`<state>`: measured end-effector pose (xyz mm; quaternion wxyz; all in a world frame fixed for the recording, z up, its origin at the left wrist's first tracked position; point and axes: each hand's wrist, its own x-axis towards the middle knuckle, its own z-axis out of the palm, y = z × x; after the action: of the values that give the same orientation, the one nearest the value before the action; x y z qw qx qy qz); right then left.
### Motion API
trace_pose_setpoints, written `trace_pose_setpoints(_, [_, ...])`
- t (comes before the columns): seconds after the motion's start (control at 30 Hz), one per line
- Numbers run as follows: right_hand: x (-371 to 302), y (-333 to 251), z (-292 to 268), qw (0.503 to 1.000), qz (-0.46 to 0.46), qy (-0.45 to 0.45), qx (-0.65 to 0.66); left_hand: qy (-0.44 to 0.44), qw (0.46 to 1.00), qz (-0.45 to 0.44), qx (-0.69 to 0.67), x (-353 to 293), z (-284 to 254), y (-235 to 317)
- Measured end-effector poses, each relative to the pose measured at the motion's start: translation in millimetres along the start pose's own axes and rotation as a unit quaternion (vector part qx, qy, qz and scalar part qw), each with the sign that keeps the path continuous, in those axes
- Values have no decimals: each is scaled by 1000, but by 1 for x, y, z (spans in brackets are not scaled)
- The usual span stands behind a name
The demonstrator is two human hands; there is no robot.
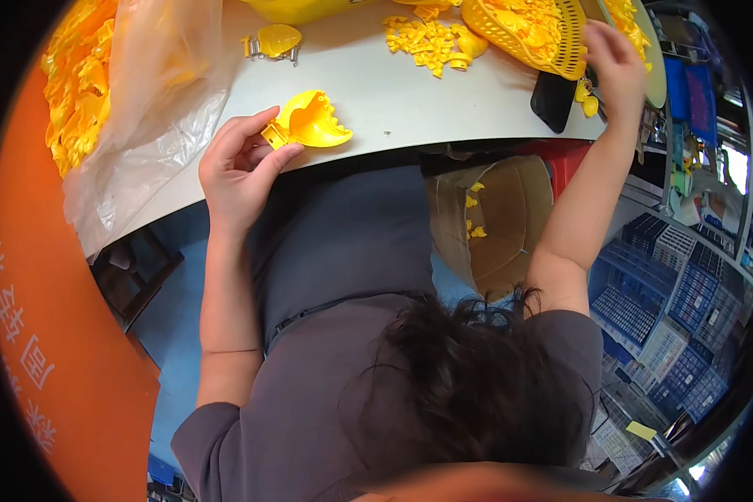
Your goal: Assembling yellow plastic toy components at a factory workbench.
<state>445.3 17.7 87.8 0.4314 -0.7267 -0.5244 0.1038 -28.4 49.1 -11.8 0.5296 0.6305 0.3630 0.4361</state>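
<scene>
My left hand (247,159) pinches a yellow plastic shell piece (316,121) between thumb and fingers, just above the front of the white table. The piece is hollow and curved, with a jagged, tooth-like edge on its right and a small square tab at the grip. At the far right, my right hand (615,67) is beside the rim of a yellow slotted basket (571,42) piled with small yellow parts. Its fingers are bent and slightly smeared; whether they hold anything is hidden.
Small yellow parts (431,46) lie heaped left of the basket. A black phone (552,102) rests under its near side. Farther left are a yellow part with metal pins (276,42) and a clear bag (163,109) by more yellow pieces. A cardboard box (510,217) stands below the table edge.
</scene>
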Motion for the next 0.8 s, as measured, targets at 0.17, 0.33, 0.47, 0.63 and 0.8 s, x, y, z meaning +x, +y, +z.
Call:
trace_pose_setpoints(0.17, [12,-28,63,959,151,-160,-179,-11,1000,-6,-16,2,-2,2])
trace_pose_setpoints(0.33, [40,27,49,923,50,-282,-257,4,999,-5,-37,-2,0,1])
trace_pose_setpoints(0.47, [46,29,42,917,91,-328,-207,11,999,-12,-40,-2,-3,-2])
trace_pose_setpoints(0.63, [26,5,43,979,56,-173,-96,-9,1000,-11,2,5,-6,4])
trace_pose_setpoints(0.8, [-2,-10,41,998,-37,15,46,-9,999,-32,-2,6,-2,7])
